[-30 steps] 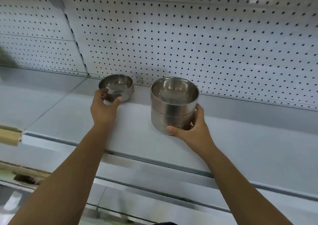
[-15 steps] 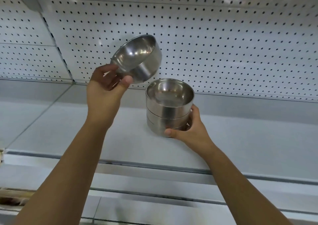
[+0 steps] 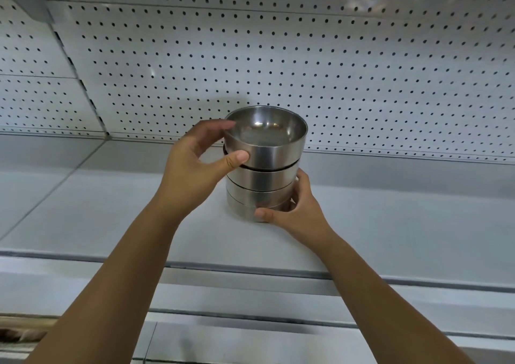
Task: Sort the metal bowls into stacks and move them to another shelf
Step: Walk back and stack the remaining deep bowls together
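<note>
Now your left hand (image 3: 192, 166) grips the top bowl (image 3: 274, 154) by its wall, set on the stack (image 3: 260, 181); your right hand (image 3: 296, 214) curls round the stack's base on the shelf (image 3: 111, 213).

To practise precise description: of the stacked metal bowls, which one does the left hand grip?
The top bowl, the only one showing its inside; the left hand pinches its wall, while the right hand holds the lower bowls.

Fingers of right hand (image 3: 298, 213) behind stack (image 3: 262, 177), lower bowls' (image 3: 257, 198) insides covered, forearms (image 3: 390, 308) cropped below
</note>
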The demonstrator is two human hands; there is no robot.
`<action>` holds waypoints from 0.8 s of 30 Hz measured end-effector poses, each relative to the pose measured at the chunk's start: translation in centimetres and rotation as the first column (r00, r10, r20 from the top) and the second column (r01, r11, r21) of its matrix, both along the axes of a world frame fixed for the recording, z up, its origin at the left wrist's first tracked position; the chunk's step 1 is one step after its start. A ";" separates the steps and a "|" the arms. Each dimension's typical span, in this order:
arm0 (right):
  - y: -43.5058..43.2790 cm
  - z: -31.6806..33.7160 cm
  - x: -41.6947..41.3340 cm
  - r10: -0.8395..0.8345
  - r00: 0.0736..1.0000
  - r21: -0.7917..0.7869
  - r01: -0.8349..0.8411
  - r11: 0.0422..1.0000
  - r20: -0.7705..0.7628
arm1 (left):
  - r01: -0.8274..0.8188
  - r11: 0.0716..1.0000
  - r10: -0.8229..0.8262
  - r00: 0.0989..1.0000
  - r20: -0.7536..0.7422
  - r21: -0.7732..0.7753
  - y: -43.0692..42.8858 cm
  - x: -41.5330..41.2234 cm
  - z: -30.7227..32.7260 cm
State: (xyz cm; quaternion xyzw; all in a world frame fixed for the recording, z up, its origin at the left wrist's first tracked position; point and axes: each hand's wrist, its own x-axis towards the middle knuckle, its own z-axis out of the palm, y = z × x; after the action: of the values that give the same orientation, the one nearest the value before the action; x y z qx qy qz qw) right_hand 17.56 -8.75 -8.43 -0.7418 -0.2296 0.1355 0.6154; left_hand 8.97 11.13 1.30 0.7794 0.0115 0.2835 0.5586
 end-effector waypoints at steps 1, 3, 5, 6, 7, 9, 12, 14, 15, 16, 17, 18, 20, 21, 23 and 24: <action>0.0 0.0 0.0 0.000 1.000 0.002 0.000 1.000 -0.001 | -0.002 1.000 0.002 1.000 -0.009 0.014 0.0 -0.1 0.1; 0.0 0.0 0.0 0.003 1.000 0.000 -0.003 1.000 -0.001 | -0.009 0.999 0.010 0.999 -0.032 0.032 0.0 -0.2 0.1; -0.1 0.0 0.0 0.004 1.000 -0.003 -0.004 1.000 0.002 | -0.022 0.999 0.025 0.998 -0.052 0.048 0.2 -0.4 0.0; -0.1 0.0 0.0 0.004 1.000 -0.006 -0.004 1.000 0.005 | -0.026 0.998 0.029 0.998 -0.060 0.054 0.3 -0.5 -0.1; -0.1 0.0 0.0 0.005 1.000 -0.011 -0.005 1.000 0.008 | -0.021 0.999 0.024 0.997 -0.070 0.049 0.4 -0.6 -0.2; -0.1 0.0 0.0 0.010 1.000 -0.017 -0.010 1.000 0.011 | -0.001 1.000 0.000 0.995 -0.097 -0.006 0.4 -0.6 -0.4; 0.0 0.0 0.0 0.004 1.000 -0.019 -0.004 1.000 0.014 | 0.017 0.995 -0.031 0.988 -0.150 -0.096 0.3 -0.2 -0.7; -0.1 0.0 0.0 -0.002 1.000 -0.018 0.003 1.000 0.018 | 0.051 0.990 -0.072 0.984 -0.163 -0.131 0.2 0.1 -0.9; -0.1 0.0 -0.1 -0.005 1.000 -0.015 0.006 1.000 0.016 | 0.065 0.987 -0.088 0.983 -0.159 -0.146 0.2 0.2 -1.0; -0.1 0.1 -0.1 -0.008 1.000 -0.010 0.008 1.000 0.012 | 0.071 0.985 -0.095 0.984 -0.151 -0.155 0.2 0.3 -1.1; -0.1 0.1 -0.1 -0.011 1.000 -0.004 0.011 1.000 0.008 | 0.074 0.984 -0.097 0.985 -0.141 -0.160 0.2 0.3 -1.2; -0.1 0.2 -0.1 -0.016 1.000 0.002 0.016 1.000 0.005 | 0.073 0.983 -0.096 0.986 -0.133 -0.167 0.1 0.4 -1.2; -0.2 0.5 -0.1 -0.027 1.000 0.014 0.027 1.000 -0.002 | 0.072 0.980 -0.096 0.988 -0.122 -0.187 0.0 0.4 -1.3; -0.3 0.8 -0.3 -0.030 1.000 0.019 0.030 0.999 -0.008 | 0.074 0.978 -0.098 0.988 -0.117 -0.195 -0.1 0.4 -1.2; -0.8 1.1 -0.7 -0.036 0.999 0.019 0.036 0.999 -0.013 | 0.094 0.974 -0.118 0.987 -0.110 -0.204 -0.4 0.4 -1.2; -1.2 1.2 -0.9 -0.046 0.999 0.019 0.047 0.999 -0.017 | 0.111 0.972 -0.135 0.985 -0.106 -0.206 -0.7 0.5 -1.2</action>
State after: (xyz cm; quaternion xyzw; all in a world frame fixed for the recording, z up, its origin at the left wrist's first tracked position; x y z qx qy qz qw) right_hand 16.66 -9.95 -7.20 -0.7397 -0.2085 0.1250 0.6275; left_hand 9.42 10.43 0.12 0.7344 0.0247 0.1984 0.6486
